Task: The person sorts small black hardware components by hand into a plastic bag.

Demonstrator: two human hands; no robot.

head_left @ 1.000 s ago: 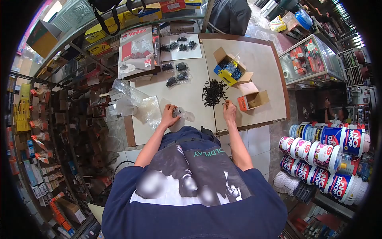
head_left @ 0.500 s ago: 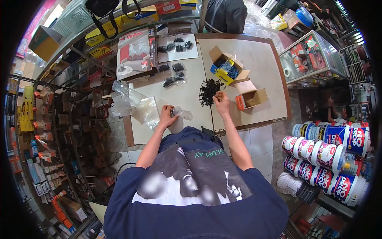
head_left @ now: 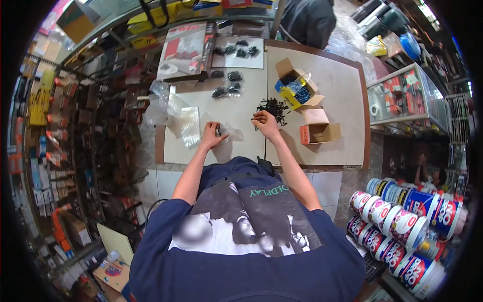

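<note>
My left hand (head_left: pixel 214 136) is closed round a small clear plastic bag (head_left: pixel 234 133), whose loose end sticks out to the right; something dark shows between the fingers. My right hand (head_left: pixel 265 124) has its fingers pinched together just below a pile of black screws (head_left: pixel 272 106). A few dark screws show at its fingertips; how many is hidden. Beyond the hands lie several small clear packets of black screws (head_left: pixel 234 76). Flat empty plastic bags (head_left: pixel 190 127) lie left of my left hand.
Behind the pile stands an open yellow-and-blue box (head_left: pixel 297 95) with dark contents. An open orange-and-brown carton (head_left: pixel 322 133) lies right of it. A large Vinilex box (head_left: pixel 183 53) and a white board (head_left: pixel 246 59) with more packets are at the back. A person (head_left: pixel 309 22) is beyond the table.
My right hand has drawn away from the screw pile, leftward toward the bag, with its fingers curled. My left hand keeps hold of the bag. The whole view has shifted slightly.
</note>
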